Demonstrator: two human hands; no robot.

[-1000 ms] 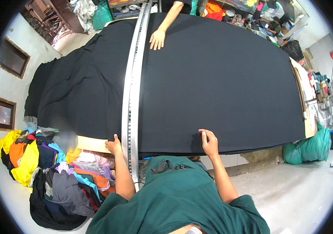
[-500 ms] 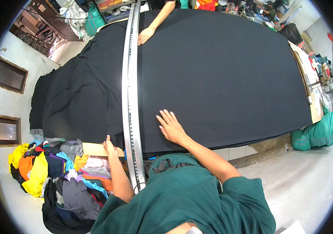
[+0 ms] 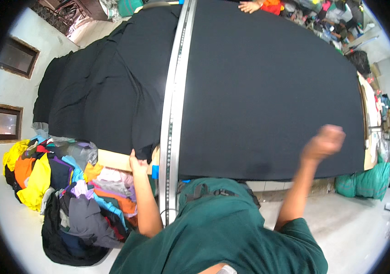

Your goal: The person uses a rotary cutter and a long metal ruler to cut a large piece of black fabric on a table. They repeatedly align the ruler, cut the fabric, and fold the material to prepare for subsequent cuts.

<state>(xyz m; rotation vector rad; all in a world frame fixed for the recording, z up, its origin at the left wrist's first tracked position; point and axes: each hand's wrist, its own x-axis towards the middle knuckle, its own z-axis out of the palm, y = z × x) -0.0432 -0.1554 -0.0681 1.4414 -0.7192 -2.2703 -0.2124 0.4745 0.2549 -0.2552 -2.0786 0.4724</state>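
Black fabric covers the long table, smooth right of a long metal rail and wrinkled to its left. The rail crosses the table from front to back. At the near edge, just left of the rail, my left hand pinches the edge of the black fabric, thumb on top, beside a bare strip of board. My right hand is over the right part of the fabric, smeared by motion; its fingers cannot be made out, and whether it touches the cloth is unclear.
Another person's hand rests at the far table edge. A heap of coloured clothes lies on the floor at left. A green sack stands by the table's right end. Piled goods are at the back right.
My right hand has swung from flat on the fabric near the rail to far right. My left hand stays at the near edge. The other person's hand has moved right, away from the rail.
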